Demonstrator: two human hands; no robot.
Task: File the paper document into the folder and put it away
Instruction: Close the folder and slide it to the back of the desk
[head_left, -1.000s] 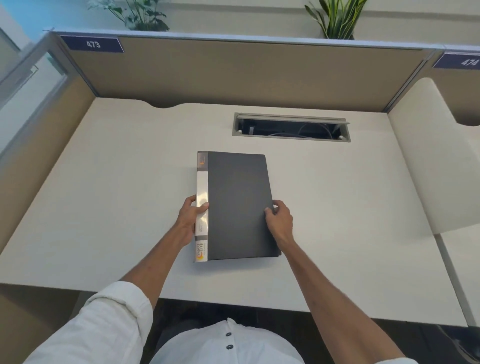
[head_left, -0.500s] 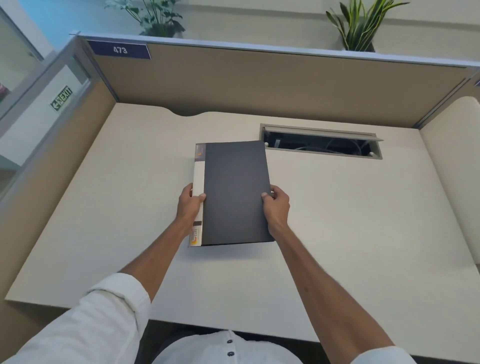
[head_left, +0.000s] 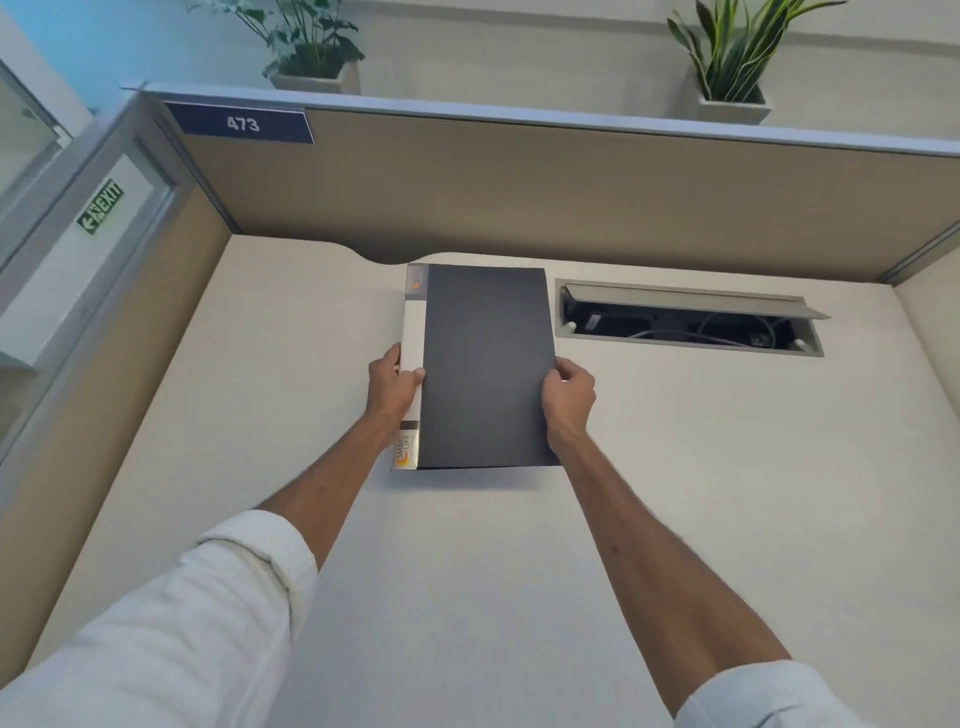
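Observation:
A closed dark grey folder (head_left: 485, 364) with a white spine strip is held a little above the cream desk (head_left: 675, 519), its shadow showing below its near edge. My left hand (head_left: 392, 387) grips the spine side, thumb on top. My right hand (head_left: 569, 397) grips the opposite long edge. The folder's far end reaches toward the back partition. No loose paper document shows; whatever is inside the folder is hidden.
An open cable tray slot (head_left: 685, 325) is sunk in the desk right of the folder. Beige partitions (head_left: 519, 208) wall the back and left side, with a "473" label (head_left: 243, 124). Two potted plants (head_left: 311, 57) stand behind the partition.
Both hands have lifted the folder off the desk and carried it away from me toward the back partition. The view has tilted upward.

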